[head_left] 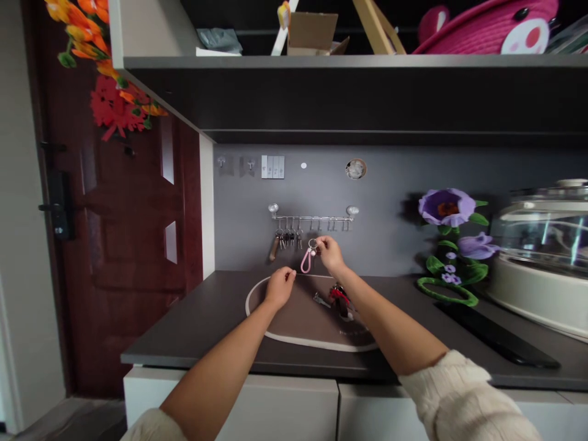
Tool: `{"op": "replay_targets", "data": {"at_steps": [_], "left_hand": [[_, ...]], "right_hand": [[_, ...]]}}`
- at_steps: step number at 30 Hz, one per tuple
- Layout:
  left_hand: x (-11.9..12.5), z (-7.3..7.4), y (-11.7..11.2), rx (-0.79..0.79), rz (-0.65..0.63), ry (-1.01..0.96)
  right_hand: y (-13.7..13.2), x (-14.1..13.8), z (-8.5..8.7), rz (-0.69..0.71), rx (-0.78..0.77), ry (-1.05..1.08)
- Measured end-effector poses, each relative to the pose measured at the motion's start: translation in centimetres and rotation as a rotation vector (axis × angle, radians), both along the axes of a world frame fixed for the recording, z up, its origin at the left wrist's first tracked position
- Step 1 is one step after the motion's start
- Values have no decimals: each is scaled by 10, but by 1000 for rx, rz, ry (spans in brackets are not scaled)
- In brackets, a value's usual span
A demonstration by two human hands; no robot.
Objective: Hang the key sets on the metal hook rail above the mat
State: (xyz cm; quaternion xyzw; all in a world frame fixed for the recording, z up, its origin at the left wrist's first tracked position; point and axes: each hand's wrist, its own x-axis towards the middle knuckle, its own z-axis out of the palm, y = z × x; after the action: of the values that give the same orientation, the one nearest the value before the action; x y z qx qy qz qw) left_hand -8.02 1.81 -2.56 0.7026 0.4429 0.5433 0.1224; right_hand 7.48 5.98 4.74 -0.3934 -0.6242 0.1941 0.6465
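My right hand (329, 253) is raised to the wall, pinching a metal key ring with a pink strap (307, 260) just under the chrome hook rail (313, 217). Bunches of keys (285, 237) hang from the rail's left hooks. My left hand (279, 287) hovers lower, fingers curled together over the brown oval mat (294, 318); whether it holds anything is hidden. Another key bunch with a red tag (338, 297) lies on the mat near my right forearm.
The dark countertop (206, 324) carries purple knitted flowers (448, 245) and a glass-lidded cooker (542, 251) on the right. A dark red door (124, 245) stands left. An overhead shelf (349, 61) holds boxes and a pink basket (491, 27).
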Motion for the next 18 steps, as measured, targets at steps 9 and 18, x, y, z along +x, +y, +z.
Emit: {"op": "replay_targets", "data": {"at_steps": [9, 18], "left_hand": [[1, -2, 2, 49, 10, 106], [1, -2, 2, 20, 36, 129]], "right_hand": [[26, -4, 31, -131, 10, -24], [47, -7, 44, -380, -2, -187]]}}
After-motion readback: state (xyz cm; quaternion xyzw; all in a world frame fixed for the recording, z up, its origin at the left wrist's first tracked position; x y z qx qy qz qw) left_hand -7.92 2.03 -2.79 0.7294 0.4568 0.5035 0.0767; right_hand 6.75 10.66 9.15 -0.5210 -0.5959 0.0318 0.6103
